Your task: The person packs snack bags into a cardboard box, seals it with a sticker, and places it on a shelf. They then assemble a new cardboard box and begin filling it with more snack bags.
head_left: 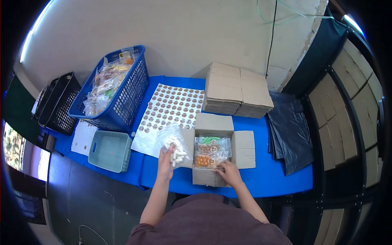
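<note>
My left hand (165, 162) is closed on a clear plastic bag of white pieces (176, 150), held up just left of an open cardboard box (205, 179). A round brown sticker shows on this bag. Inside the box lie clear bags, among them a bag of orange balls (203, 160) at the front and a bag with green pieces (211, 140) at the back. My right hand (229, 171) reaches over the box's front right corner, its fingers curled at the edge of the orange-ball bag. The fingertips are partly hidden there.
A blue basket (130, 92) full of filled bags stands at the back left, near a pale green tub (109, 152) and black crates (61, 104). Behind the box are a sticker sheet (171, 108) and stacked flat cartons (237, 87). Black plastic bags (290, 134) lie at right.
</note>
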Demonstrator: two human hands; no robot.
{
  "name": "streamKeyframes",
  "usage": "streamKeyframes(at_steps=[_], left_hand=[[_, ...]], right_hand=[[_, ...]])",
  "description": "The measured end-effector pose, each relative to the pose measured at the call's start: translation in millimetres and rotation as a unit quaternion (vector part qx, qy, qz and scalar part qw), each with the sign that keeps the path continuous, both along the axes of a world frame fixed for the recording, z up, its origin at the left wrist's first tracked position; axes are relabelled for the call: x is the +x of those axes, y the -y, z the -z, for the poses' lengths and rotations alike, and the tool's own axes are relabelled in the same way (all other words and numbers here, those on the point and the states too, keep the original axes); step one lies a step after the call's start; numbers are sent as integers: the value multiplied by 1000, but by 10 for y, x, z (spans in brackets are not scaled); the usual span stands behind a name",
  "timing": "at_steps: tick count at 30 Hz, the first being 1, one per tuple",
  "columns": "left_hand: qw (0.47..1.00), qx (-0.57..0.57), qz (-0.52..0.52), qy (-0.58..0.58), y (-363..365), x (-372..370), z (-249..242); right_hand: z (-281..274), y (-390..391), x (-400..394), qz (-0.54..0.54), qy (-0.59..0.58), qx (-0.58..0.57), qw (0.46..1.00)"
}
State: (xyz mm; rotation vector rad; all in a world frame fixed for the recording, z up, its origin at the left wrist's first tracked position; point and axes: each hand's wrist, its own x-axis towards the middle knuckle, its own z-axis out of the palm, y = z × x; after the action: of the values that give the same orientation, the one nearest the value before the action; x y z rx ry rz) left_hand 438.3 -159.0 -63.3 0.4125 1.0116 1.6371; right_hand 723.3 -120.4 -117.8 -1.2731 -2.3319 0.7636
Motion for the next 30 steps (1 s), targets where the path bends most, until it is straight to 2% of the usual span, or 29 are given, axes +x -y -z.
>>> streamKeyframes(at_steps=[2,3,5,6,7,9,11,13,15,18,20,21,23,26,30], left_hand=[[1000,-10,19,-14,5,234,30],[1000,-9,14,-14,12,329,-6],[994,-1,98,-38,92,525,-136],[991,-18,122,-54,122,610,-188],[991,-19,118,-54,137,693,-219],[984,1,145,-102,137,834,-275],[978,0,149,-147,174,931,-282],[972,46,154,-171,192,999,-276],[970,42,150,-185,191,1046,-211],[975,32,128,-176,190,1101,-187],[988,-28,132,-76,193,1113,-268],[988,-27,133,-74,178,1138,-255],[970,41,151,-185,171,1163,-210],[968,31,130,-211,145,1196,-172],[988,-3,81,-129,128,1244,-177]], right_hand=[[-9,-19,-77,140,-186,72,970],[0,-73,-76,135,-186,72,971],[16,-212,-105,167,-301,-63,937],[-153,-218,-164,156,-384,-250,875],[-361,-173,-214,152,-383,-253,875],[-726,-72,-330,47,-472,-270,838],[-793,45,-366,49,-476,-278,833],[-900,56,-328,-32,-429,-367,825],[-913,54,-302,-26,-437,-371,819],[-887,48,-241,8,-454,-413,789],[-794,11,-211,22,-463,-442,768],[-827,13,-205,23,-463,-442,768],[-916,46,-223,4,-434,-372,821],[-922,20,-189,6,-443,-408,798],[-833,-30,-163,7,-478,-435,764]])
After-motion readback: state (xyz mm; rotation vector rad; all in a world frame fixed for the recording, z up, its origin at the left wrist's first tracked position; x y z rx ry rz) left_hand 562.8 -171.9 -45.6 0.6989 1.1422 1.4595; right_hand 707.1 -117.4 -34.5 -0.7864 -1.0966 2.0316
